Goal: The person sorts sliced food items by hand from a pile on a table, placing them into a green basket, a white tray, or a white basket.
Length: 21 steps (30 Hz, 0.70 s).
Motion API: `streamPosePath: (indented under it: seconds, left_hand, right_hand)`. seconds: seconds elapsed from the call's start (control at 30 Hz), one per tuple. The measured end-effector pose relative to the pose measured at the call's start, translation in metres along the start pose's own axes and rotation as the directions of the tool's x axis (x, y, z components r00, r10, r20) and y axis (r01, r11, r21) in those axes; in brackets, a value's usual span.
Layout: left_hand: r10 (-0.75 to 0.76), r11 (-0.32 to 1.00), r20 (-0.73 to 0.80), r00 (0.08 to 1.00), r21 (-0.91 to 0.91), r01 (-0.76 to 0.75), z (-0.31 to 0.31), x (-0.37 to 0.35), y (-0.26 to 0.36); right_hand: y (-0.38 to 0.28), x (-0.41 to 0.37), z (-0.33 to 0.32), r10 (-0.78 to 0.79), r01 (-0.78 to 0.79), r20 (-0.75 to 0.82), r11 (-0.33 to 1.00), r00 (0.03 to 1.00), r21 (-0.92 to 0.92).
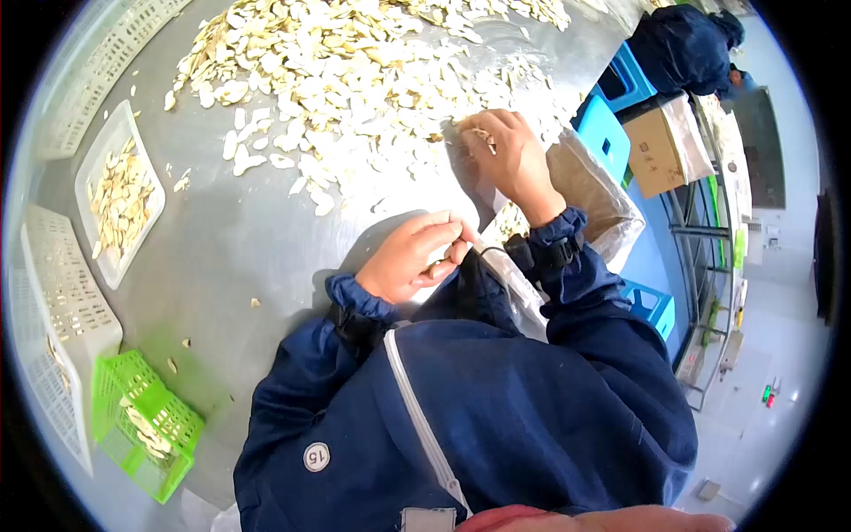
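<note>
A broad heap of pale thin slices with brownish edges (355, 80) is spread over the metal table (222, 230). My right hand (514, 164) is at the near edge of the heap, fingers curled down, with a few slices showing at its fingers. Nearer my body, my left hand (412, 257) is closed, its fingers curled toward the thumb above the table edge. What lies inside the left hand is mostly hidden. Below and beside my right wrist is a lined box (612, 213), with more slices visible near the wrist.
At left are a white tray of slices (120, 199), white perforated baskets (71, 275) and a green basket (146, 426). Blue stools (603, 137), a cardboard carton (660, 151) and metal racking stand at right. Another person in dark clothing (683, 49) is at the upper right.
</note>
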State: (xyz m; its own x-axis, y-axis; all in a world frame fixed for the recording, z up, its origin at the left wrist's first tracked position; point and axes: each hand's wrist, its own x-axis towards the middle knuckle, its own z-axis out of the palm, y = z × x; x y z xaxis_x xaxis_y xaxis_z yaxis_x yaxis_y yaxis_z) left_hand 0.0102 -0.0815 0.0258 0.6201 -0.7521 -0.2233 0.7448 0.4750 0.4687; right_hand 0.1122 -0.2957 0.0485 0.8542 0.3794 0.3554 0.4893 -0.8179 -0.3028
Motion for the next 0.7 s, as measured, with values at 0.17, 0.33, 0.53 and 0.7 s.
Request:
streamPosePath:
  seconds: [0.17,0.33,0.53,0.7]
  left_hand:
    - [-0.076,0.991,0.074,0.994,0.113,0.067,-0.005,0.003,-0.005]
    - [-0.146,0.963,0.098,0.984,0.240,0.119,0.001,-0.001,-0.002]
    - [-0.155,0.955,0.097,0.983,0.270,0.124,0.004,0.000,-0.002]
    - [-0.129,0.932,0.105,0.986,0.351,0.085,0.005,-0.001,-0.002]
  right_hand:
    - [-0.046,-0.004,0.007,-0.386,0.358,0.052,0.890,0.921,0.283]
    - [-0.024,-0.015,0.002,-0.390,0.348,0.099,0.890,0.916,0.294]
    - [-0.016,-0.017,-0.018,0.155,-0.181,0.150,0.967,0.977,0.180]
    - [-0.038,0.002,0.007,-0.058,0.057,0.097,0.998,0.994,0.017]
